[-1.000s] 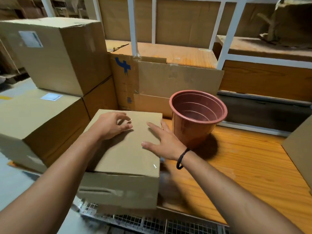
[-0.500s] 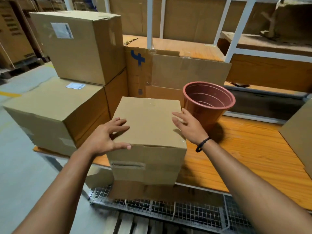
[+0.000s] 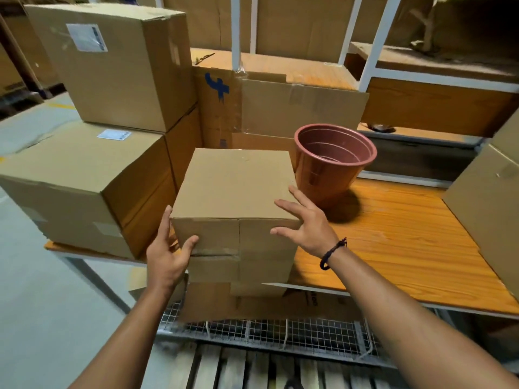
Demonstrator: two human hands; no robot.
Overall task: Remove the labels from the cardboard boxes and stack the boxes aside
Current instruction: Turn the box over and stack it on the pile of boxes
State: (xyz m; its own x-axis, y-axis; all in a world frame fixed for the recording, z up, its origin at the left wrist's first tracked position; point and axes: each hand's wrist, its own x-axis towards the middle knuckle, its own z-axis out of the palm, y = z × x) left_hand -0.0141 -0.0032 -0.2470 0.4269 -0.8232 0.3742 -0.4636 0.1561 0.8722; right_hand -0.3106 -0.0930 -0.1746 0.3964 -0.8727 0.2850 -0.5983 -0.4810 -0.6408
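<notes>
A plain brown cardboard box (image 3: 236, 189) is at the front edge of the wooden table (image 3: 398, 242), partly hanging over it. My left hand (image 3: 168, 251) grips its lower left front corner, thumb on the front face. My right hand (image 3: 304, 223) presses with spread fingers on the top right front corner. No label shows on its top or front. To the left, two larger boxes are stacked: the upper box (image 3: 120, 71) bears a white label (image 3: 86, 37), the lower box (image 3: 81, 181) a small white label (image 3: 113, 134).
A terracotta plastic pot (image 3: 334, 161) stands just right of the held box. Flattened cardboard (image 3: 280, 105) leans behind it against white shelf posts. Another box (image 3: 488, 203) sits at the table's right edge. Wire mesh (image 3: 266, 332) and pallet slats lie below the table front.
The box has been pulled toward me to the table's front edge and turned. My left hand slid down to its lower left corner; my right hand moved to the front right corner.
</notes>
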